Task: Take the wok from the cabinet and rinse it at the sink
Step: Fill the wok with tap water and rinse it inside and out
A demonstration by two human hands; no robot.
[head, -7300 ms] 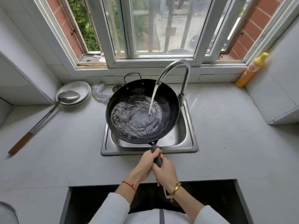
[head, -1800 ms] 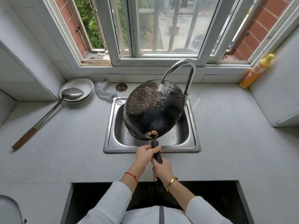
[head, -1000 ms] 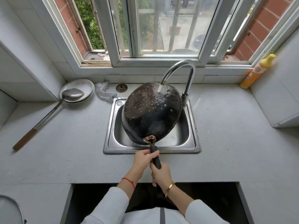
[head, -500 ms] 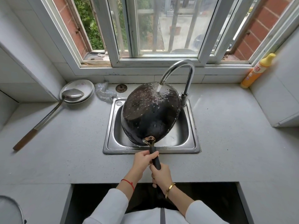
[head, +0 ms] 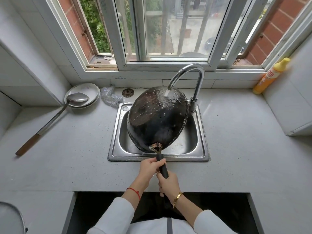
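Observation:
The black wok (head: 157, 120) is turned upside down and tilted over the steel sink (head: 116, 149), its wet underside facing me. Water runs from the curved tap (head: 187, 71) onto the wok's far edge and splashes off. Both hands grip the wok's dark handle (head: 162, 166): my left hand (head: 150, 168) nearer the pan, my right hand (head: 167, 183) just behind it. The wok's inside is hidden.
Left of the sink, a long metal ladle (head: 50, 120) rests with its bowl on stacked white plates (head: 84, 92). A steel scrubber (head: 109, 97) and a drain plug (head: 128, 92) lie behind the sink. A yellow detergent bottle (head: 270, 76) stands at the right wall.
The wok, upright and holding water 7 seconds ago, is now inverted. Over the last second it shifted slightly left under the running water; both hands kept their grip.

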